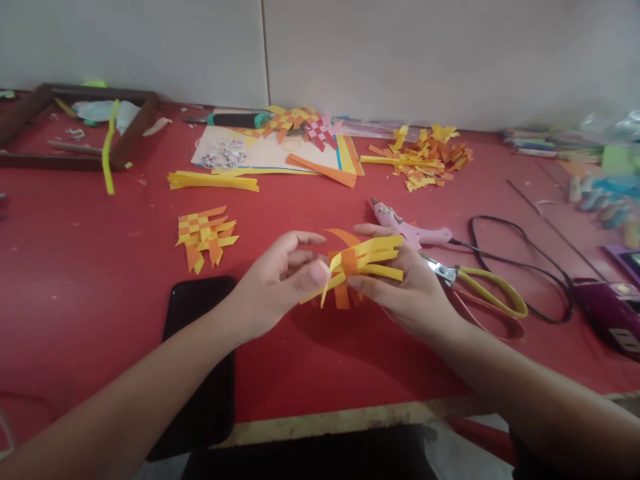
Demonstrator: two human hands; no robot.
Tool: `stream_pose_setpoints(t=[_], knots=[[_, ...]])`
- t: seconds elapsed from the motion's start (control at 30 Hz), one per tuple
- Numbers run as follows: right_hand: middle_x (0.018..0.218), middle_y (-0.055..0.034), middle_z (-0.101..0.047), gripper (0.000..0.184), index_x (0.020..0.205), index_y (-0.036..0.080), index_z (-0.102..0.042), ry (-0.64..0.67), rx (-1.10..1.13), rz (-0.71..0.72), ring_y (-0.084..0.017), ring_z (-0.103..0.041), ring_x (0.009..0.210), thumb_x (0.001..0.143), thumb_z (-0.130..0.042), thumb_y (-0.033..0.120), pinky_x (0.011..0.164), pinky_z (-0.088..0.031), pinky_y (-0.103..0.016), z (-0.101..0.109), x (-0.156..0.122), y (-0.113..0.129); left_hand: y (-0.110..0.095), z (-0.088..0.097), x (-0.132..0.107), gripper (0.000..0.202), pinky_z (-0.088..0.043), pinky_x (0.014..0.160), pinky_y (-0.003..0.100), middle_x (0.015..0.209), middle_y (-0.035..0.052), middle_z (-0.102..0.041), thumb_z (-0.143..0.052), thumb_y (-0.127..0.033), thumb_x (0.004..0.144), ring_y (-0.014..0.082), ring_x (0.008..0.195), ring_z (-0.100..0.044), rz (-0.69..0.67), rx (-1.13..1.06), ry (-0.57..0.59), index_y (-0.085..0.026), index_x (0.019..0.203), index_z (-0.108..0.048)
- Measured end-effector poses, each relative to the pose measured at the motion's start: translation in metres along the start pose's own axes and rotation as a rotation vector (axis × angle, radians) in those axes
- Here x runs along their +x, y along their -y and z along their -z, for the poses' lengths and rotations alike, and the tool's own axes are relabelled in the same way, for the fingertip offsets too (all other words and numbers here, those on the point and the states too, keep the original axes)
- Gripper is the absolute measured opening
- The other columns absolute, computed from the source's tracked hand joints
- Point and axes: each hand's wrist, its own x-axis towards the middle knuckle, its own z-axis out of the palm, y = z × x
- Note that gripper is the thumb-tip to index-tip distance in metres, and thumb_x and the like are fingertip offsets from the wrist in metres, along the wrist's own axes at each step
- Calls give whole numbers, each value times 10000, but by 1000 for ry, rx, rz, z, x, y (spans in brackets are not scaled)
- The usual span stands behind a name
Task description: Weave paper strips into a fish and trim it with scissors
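Note:
Between my two hands, above the red table, is a partly woven piece of yellow and orange paper strips [351,261]. My right hand [400,283] grips it from the right, thumb in front and fingers behind. My left hand [290,280] is closed at its left side, the thumb against a yellow strip end; its fingertips are partly hidden. A woven yellow and orange paper fish [203,233] lies on the table to the left. Just behind my right hand are a pink glue gun [410,228] and scissors [465,283] with yellow and red handles.
A black phone [200,360] lies under my left forearm at the table edge. Yellow strips [213,181], orange strips [323,169] and a heap of paper scraps [430,157] lie farther back. A wooden frame [143,123] stands back left; a black cord [520,233] loops at right.

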Motion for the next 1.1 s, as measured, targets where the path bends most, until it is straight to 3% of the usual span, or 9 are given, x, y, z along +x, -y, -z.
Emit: stream_pose_setpoints(t=[0.17,0.4,0.47,0.57,0.63,0.73,0.83,1.0,1.1], knots=[[828,24,-684,550,1237,273,-464,79,4,-54,-144,-714,733,766,-736,190,615,-579,-241,-1,-2,4,1,-3,1,406,-537,781,287,947,25,-675,-852,-349,669,190,918,-664,6,71,109,-212,925,-569],[855,28,-625,629,1323,303,-406,139,-89,25,-119,-666,701,788,-715,183,609,-561,-242,-3,-5,1,1,-5,3,199,-512,647,224,767,-14,-643,-737,-283,783,128,725,-642,-48,165,31,-190,770,-562],[1053,-28,-605,668,1358,330,-382,88,-169,158,-168,-669,903,790,-708,200,731,-582,-307,-2,-5,-3,4,-4,3,180,-503,606,206,739,-27,-635,-729,-255,779,120,692,-641,-45,164,-20,-195,780,-559],[1287,-84,-473,648,1354,330,-423,-40,-443,500,-270,-510,1226,780,-696,206,986,-490,-478,3,-3,-6,7,-4,2,123,-509,593,196,751,-30,-659,-698,-187,773,120,683,-654,-111,263,-107,-207,827,-589],[1278,-95,-459,520,1246,309,-538,-99,-697,684,-315,-470,1232,767,-704,198,1011,-430,-544,6,-2,-5,7,-3,0,161,-535,665,210,825,-18,-693,-673,-134,768,132,749,-678,-214,393,-128,-216,895,-616],[1152,-82,-516,239,967,275,-640,-119,-886,814,-308,-538,1093,761,-700,171,932,-436,-545,9,0,-1,7,-4,-4,327,-547,795,238,953,-6,-716,-666,-108,779,146,859,-698,-328,545,-73,-242,1073,-615],[1048,-67,-541,114,843,245,-623,-98,-832,767,-266,-569,1018,789,-654,150,898,-448,-507,8,1,1,6,-6,-6,439,-545,809,246,948,-6,-719,-693,-172,811,153,869,-706,-333,534,-98,-271,1218,-559],[1043,-65,-556,54,845,222,-636,0,-660,506,-227,-569,1009,812,-646,180,902,-469,-446,8,0,-3,4,-7,-6,560,-531,668,228,873,-1,-700,-709,-284,831,156,802,-686,-190,338,-190,-256,1326,-450],[1036,-50,-543,37,849,222,-651,53,-480,349,-196,-571,991,824,-678,227,894,-479,-397,8,0,-6,2,-6,-4,611,-532,697,254,934,21,-699,-733,-365,811,168,823,-680,-106,283,-180,-241,1333,-439]])
